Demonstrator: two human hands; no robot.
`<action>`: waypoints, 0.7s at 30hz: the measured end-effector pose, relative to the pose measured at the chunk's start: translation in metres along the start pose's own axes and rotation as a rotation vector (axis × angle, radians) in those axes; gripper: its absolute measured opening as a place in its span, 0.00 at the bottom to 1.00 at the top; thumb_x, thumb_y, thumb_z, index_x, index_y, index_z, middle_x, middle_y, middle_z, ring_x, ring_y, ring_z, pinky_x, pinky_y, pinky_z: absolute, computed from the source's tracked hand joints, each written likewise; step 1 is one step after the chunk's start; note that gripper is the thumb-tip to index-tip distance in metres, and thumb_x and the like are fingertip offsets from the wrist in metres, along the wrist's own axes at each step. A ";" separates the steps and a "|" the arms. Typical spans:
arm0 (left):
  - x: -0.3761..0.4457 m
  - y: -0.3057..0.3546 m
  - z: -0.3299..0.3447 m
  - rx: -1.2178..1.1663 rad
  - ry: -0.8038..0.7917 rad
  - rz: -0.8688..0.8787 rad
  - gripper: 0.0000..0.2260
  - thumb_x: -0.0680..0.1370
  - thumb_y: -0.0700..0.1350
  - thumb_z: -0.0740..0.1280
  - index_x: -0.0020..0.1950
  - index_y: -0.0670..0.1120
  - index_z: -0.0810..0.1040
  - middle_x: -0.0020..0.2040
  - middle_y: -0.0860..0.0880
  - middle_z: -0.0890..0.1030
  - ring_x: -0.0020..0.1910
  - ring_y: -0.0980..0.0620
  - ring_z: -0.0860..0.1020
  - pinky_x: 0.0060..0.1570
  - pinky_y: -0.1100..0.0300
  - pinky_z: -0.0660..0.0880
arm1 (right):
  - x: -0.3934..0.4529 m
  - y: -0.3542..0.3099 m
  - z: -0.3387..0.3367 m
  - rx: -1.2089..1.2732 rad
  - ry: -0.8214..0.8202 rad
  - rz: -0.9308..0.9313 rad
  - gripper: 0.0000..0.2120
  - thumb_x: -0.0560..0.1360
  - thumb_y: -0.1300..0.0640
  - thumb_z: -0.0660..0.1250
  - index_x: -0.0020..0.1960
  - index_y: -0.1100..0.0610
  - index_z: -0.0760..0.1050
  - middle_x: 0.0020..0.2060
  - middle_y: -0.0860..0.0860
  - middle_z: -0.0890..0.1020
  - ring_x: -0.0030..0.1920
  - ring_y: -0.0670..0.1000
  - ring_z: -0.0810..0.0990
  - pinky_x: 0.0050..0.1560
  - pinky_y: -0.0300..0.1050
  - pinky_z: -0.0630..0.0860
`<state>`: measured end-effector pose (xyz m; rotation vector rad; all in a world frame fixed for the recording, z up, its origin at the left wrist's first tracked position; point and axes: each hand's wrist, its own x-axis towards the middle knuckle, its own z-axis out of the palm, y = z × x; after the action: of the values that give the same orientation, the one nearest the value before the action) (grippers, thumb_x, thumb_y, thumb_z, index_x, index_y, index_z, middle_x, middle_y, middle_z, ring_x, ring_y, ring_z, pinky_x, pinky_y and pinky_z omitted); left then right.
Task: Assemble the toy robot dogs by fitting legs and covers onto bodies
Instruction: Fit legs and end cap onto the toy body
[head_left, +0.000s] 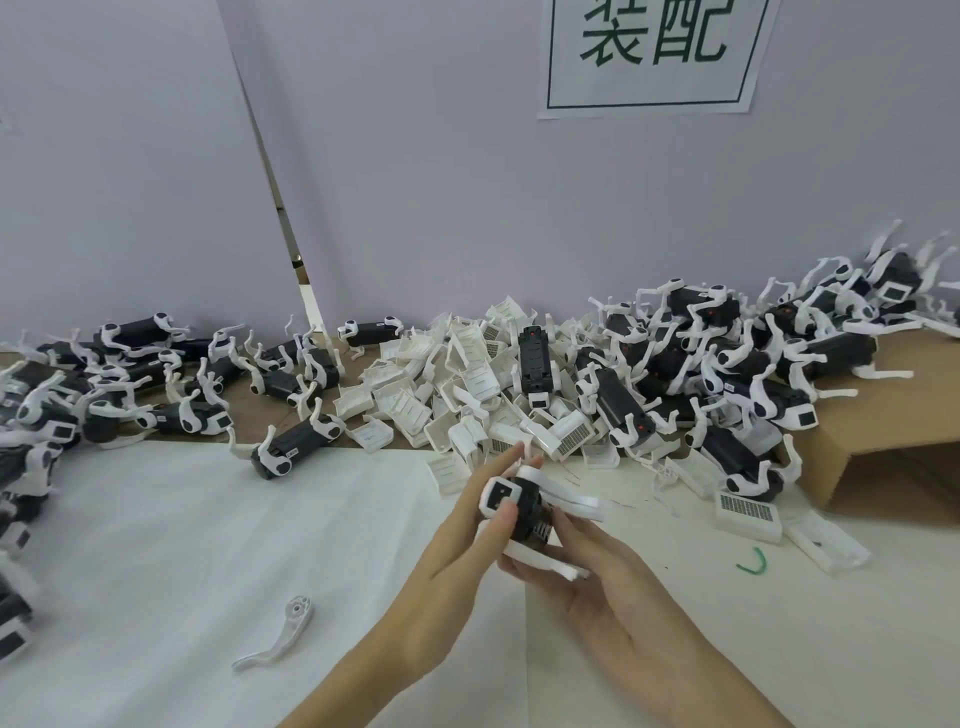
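**Both hands on one toy dog above the bench**

Two bare forearms reach in from the bottom edge and meet at a single toy robot dog (524, 512), held in the air just above the bench (156, 545). The left hand (457, 551) pinches the dog's white face end, thumb on the near side and fingers stretched along the far side. The right hand (587, 571) cups the black body from below and from the right, its fingers curled under the body and its thumb lying against it. White legs stick out to the right of the body, above and below the right hand's fingers.

A loose white leg (283, 631) lies alone on the white sheet, near the left forearm but apart from it. A small green twist of wire (752, 563) lies to the right of the right hand.

Behind the hands sits a heap of white covers (441, 395), with one black body (535, 358) lying on top of it. A pile of dogs with legs fitted (753, 374) spreads over a flattened cardboard box (883, 441) on the right. More legged dogs (130, 384) are scattered along the left. A paper sign (654, 52) with green characters hangs on the wall.
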<state>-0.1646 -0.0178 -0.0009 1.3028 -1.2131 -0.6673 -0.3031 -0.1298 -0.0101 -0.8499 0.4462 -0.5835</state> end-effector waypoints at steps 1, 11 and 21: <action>0.001 0.000 0.000 -0.064 0.014 -0.032 0.20 0.85 0.62 0.59 0.78 0.67 0.69 0.78 0.64 0.72 0.78 0.65 0.65 0.76 0.51 0.61 | 0.000 -0.001 0.000 -0.007 0.022 -0.009 0.16 0.83 0.57 0.64 0.66 0.63 0.81 0.64 0.64 0.82 0.66 0.65 0.80 0.73 0.65 0.71; 0.004 -0.005 -0.001 0.149 0.223 -0.116 0.19 0.84 0.67 0.53 0.60 0.63 0.81 0.55 0.57 0.85 0.51 0.58 0.81 0.51 0.63 0.75 | 0.002 -0.016 -0.010 0.274 0.142 0.046 0.23 0.79 0.52 0.71 0.70 0.64 0.76 0.64 0.66 0.81 0.66 0.66 0.80 0.62 0.62 0.81; 0.013 -0.004 -0.008 -0.289 0.282 -0.322 0.34 0.71 0.68 0.77 0.65 0.45 0.81 0.56 0.42 0.87 0.59 0.35 0.83 0.67 0.41 0.78 | -0.004 -0.019 -0.008 -0.447 -0.053 -0.316 0.23 0.78 0.48 0.72 0.72 0.43 0.76 0.63 0.54 0.83 0.66 0.53 0.81 0.64 0.53 0.79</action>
<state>-0.1528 -0.0274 0.0004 1.3049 -0.6572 -0.8236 -0.3169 -0.1415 0.0005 -1.3764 0.4024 -0.7632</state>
